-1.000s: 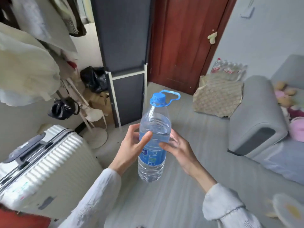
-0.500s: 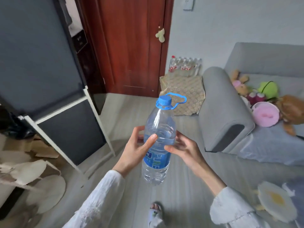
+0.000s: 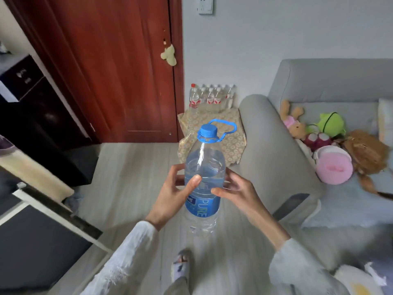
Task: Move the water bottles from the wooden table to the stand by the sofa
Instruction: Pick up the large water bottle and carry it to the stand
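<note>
A large clear water bottle (image 3: 204, 177) with a blue cap, blue carry loop and blue label is upright in the air in front of me. My left hand (image 3: 172, 194) grips its left side, thumb across the front. My right hand (image 3: 236, 188) grips its right side with curled fingers. Ahead, a low stand draped in a patterned beige cloth (image 3: 231, 135) sits between the red door and the grey sofa's arm (image 3: 272, 150). A pack of several small water bottles (image 3: 212, 96) stands at the back of that stand.
The red wooden door (image 3: 119, 69) is ahead on the left. A dark cabinet (image 3: 38, 116) and a white-framed dark panel (image 3: 42, 226) line the left side. Plush toys (image 3: 331, 145) lie on the sofa seat. Grey floor (image 3: 131, 177) stretches ahead; my slippered foot (image 3: 180, 265) shows below.
My view has swung right and moved closer to the door, stand and sofa; the suitcase has left the view. Both hands keep the same hold on the bottle.
</note>
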Demonstrator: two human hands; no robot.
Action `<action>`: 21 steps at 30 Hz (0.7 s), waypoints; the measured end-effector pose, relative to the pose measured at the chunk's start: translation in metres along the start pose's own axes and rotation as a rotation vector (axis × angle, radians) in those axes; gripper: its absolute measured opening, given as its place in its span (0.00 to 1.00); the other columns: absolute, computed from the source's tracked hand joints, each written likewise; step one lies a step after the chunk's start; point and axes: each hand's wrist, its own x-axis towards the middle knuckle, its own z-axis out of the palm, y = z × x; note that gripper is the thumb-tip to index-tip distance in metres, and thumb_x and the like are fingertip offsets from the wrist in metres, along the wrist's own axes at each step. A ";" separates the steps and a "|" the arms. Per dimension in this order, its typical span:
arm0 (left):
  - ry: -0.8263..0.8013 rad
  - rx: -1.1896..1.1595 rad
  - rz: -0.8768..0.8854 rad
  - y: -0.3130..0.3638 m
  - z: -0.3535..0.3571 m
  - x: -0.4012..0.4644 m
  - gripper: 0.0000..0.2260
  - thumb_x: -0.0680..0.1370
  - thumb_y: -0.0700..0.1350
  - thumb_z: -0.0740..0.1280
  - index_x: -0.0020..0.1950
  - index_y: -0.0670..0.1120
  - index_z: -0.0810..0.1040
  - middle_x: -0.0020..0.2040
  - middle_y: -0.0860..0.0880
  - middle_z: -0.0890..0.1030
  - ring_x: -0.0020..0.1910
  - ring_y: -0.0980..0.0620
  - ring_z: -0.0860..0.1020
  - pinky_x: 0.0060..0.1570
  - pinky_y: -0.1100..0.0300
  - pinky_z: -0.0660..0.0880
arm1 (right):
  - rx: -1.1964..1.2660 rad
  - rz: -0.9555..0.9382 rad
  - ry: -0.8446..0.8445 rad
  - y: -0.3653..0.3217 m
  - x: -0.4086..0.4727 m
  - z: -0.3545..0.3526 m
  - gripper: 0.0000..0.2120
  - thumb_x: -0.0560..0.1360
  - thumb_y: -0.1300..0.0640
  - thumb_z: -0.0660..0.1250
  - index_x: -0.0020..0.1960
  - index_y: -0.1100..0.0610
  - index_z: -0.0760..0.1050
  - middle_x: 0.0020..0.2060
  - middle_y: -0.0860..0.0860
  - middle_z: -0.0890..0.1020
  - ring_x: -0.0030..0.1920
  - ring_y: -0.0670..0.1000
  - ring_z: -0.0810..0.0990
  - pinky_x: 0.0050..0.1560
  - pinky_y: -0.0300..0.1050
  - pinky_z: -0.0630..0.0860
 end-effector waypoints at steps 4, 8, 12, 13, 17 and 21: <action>-0.048 -0.020 -0.011 -0.019 0.007 0.098 0.14 0.66 0.58 0.67 0.49 0.56 0.71 0.37 0.57 0.84 0.38 0.64 0.80 0.34 0.73 0.74 | -0.011 0.018 0.038 0.009 0.088 -0.030 0.24 0.66 0.64 0.73 0.60 0.51 0.74 0.54 0.49 0.82 0.52 0.47 0.81 0.50 0.37 0.78; -0.100 -0.051 -0.030 -0.031 0.011 0.203 0.14 0.67 0.56 0.66 0.50 0.55 0.71 0.37 0.58 0.84 0.38 0.62 0.80 0.35 0.72 0.74 | -0.045 0.034 0.068 0.007 0.182 -0.062 0.25 0.65 0.64 0.73 0.61 0.52 0.73 0.54 0.51 0.82 0.51 0.49 0.81 0.52 0.43 0.79; -0.163 -0.047 -0.035 -0.029 0.021 0.295 0.15 0.67 0.55 0.67 0.51 0.54 0.71 0.37 0.59 0.84 0.38 0.64 0.80 0.35 0.73 0.73 | -0.053 0.049 0.112 0.004 0.260 -0.097 0.26 0.64 0.63 0.75 0.59 0.49 0.73 0.52 0.51 0.83 0.49 0.48 0.82 0.48 0.39 0.79; -0.174 -0.042 -0.037 -0.029 0.024 0.315 0.16 0.66 0.56 0.67 0.51 0.55 0.70 0.37 0.59 0.84 0.38 0.64 0.80 0.35 0.73 0.73 | -0.060 0.055 0.119 0.004 0.277 -0.105 0.25 0.63 0.61 0.75 0.57 0.47 0.74 0.50 0.50 0.83 0.48 0.48 0.82 0.47 0.38 0.79; -0.196 -0.017 -0.059 -0.037 0.037 0.388 0.17 0.65 0.59 0.67 0.51 0.59 0.70 0.38 0.61 0.83 0.40 0.65 0.80 0.35 0.74 0.73 | -0.058 0.084 0.134 0.007 0.339 -0.137 0.22 0.60 0.55 0.76 0.52 0.41 0.76 0.46 0.41 0.84 0.47 0.44 0.82 0.43 0.34 0.77; -0.213 0.026 -0.084 -0.050 0.054 0.457 0.17 0.65 0.61 0.68 0.52 0.62 0.70 0.42 0.55 0.83 0.44 0.62 0.80 0.39 0.73 0.74 | -0.051 0.108 0.125 0.015 0.401 -0.173 0.24 0.60 0.55 0.76 0.53 0.39 0.76 0.47 0.40 0.84 0.49 0.45 0.82 0.45 0.35 0.77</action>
